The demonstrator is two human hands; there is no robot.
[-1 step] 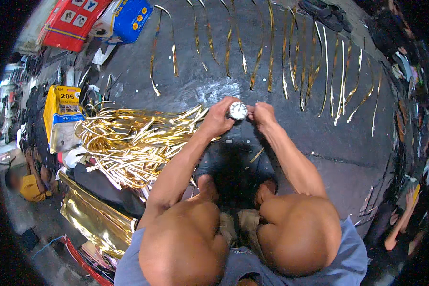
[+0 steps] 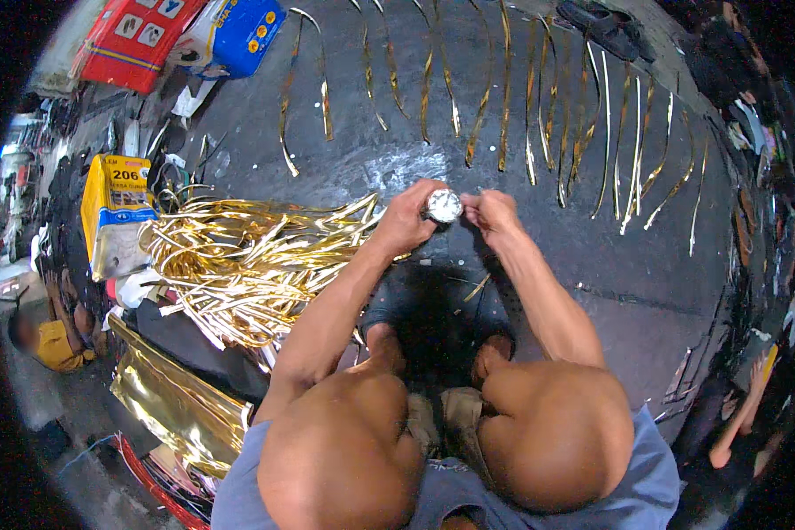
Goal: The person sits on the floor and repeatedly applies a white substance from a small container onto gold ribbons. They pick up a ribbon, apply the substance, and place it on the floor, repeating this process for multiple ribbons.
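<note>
My left hand (image 2: 408, 216) is wrapped round a small round container with a shiny silver-white top (image 2: 443, 207), held upright in front of my knees. What is inside it is too bright to make out. Close to its right side is my right hand (image 2: 492, 213), fingers curled and thumb and fingertips pinched together. Whether something thin sits in that pinch is hidden. Beside my left forearm lies a heap of shiny gold strips (image 2: 247, 256). Beyond both hands, single gold strips (image 2: 503, 97) lie spaced in a row across the dark mat (image 2: 371, 168).
A yellow-and-blue can (image 2: 119, 199) stands left of the heap; red (image 2: 137, 44) and blue (image 2: 238, 40) cans are at the far left. A gold sheet (image 2: 177, 397) lies near left. Dark sandals (image 2: 605, 26) rest far right. People sit at left (image 2: 57, 340) and right (image 2: 742, 411).
My right hand has shifted slightly right, leaving a small gap from the container. My left hand keeps its hold. The strips and the heap look the same.
</note>
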